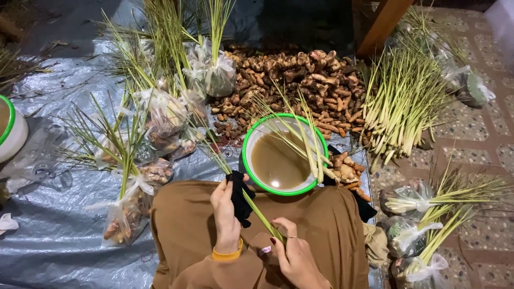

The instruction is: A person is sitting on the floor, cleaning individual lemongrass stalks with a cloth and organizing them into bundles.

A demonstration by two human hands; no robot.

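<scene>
Seen from the head camera, a person seated in a brown garment worked over a grey plastic sheet [48, 235]. Their left hand [226, 214], a yellow bangle at the wrist, had its fingers clamped on a black cloth [239, 197] wrapped around a lemongrass stalk [257, 211]. The right hand [292, 251] pinched the stalk's lower end between thumb and fingertips, just above the lap. Directly ahead stood a green-rimmed white basin [247, 160] of murky brown water, with more stalks laid across its rim. Beyond it lay a heap of ginger-like roots [289, 80], and to its right a loose pile of lemongrass [401, 101]. Clear bags [160, 115] holding roots and stalks stood at left, others at lower right.
</scene>
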